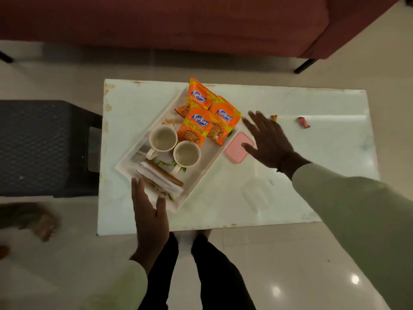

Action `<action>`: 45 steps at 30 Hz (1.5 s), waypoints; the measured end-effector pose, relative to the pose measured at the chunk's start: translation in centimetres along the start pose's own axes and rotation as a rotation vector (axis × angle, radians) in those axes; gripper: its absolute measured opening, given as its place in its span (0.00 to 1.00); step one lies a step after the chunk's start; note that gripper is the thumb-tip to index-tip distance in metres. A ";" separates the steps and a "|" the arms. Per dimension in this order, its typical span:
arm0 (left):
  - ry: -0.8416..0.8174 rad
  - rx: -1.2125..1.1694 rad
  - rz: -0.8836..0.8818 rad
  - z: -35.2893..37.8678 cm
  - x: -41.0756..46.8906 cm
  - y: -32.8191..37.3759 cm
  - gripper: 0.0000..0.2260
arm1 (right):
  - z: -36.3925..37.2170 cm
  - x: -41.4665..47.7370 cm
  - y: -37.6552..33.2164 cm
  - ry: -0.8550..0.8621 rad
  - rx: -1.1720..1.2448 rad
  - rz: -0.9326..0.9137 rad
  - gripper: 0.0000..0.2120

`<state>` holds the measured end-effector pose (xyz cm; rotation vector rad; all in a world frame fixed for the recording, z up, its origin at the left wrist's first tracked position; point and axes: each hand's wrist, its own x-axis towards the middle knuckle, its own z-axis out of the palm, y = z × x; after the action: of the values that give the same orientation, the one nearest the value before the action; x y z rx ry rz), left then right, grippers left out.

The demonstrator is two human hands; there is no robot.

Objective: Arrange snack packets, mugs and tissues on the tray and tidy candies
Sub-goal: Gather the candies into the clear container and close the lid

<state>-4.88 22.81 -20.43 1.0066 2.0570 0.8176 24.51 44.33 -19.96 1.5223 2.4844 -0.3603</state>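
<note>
A white tray (202, 175) lies at an angle on the white table (290, 198). It holds three orange snack packets (194, 129), two empty mugs (163, 138) side by side, and a stack of folded tissues (163, 181) at its near end. My left hand (148, 211) rests at the tray's near corner, fingers on the tissues and thumb at the rim. My right hand (267, 140) hovers spread over the table right of the tray, its thumb over a small pink lidded box (234, 153). Two wrapped candies lie beyond it: an orange one (274, 117) and a red one (303, 122).
A red sofa (178, 23) stands beyond the table. A dark woven stool (40, 148) sits to the left. My legs (196, 276) are at the table's near edge, on a glossy tiled floor.
</note>
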 end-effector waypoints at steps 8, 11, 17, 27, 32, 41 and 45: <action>0.149 -0.107 -0.225 2.7 -0.7 -1.5 0.26 | -0.5 9.7 2.2 -0.031 -0.035 -0.078 0.36; 0.237 -0.152 -0.271 4.0 -0.2 -2.1 0.25 | 0.0 12.2 2.4 -0.074 -0.026 -0.091 0.36; 0.367 -0.292 -0.367 5.8 1.4 -3.1 0.25 | 0.7 15.2 1.8 -0.190 0.014 -0.075 0.35; 0.486 -0.481 -0.672 5.9 3.7 -4.9 0.23 | 3.3 18.0 0.0 -0.252 0.580 0.291 0.27; 0.424 -0.350 -0.665 5.3 4.5 -5.8 0.12 | 3.8 19.0 0.2 -0.334 0.779 0.498 0.27; 0.467 -0.703 -0.795 4.2 5.8 -8.6 0.13 | 3.4 19.3 -0.3 -0.365 0.939 0.543 0.21; 0.473 -0.719 -0.782 3.9 5.9 -9.4 0.08 | 3.3 19.3 -0.2 -0.361 0.867 0.510 0.14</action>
<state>-8.17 23.94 -31.67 -0.4053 2.0012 1.2654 15.90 59.45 -28.87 2.0400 1.6175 -1.5738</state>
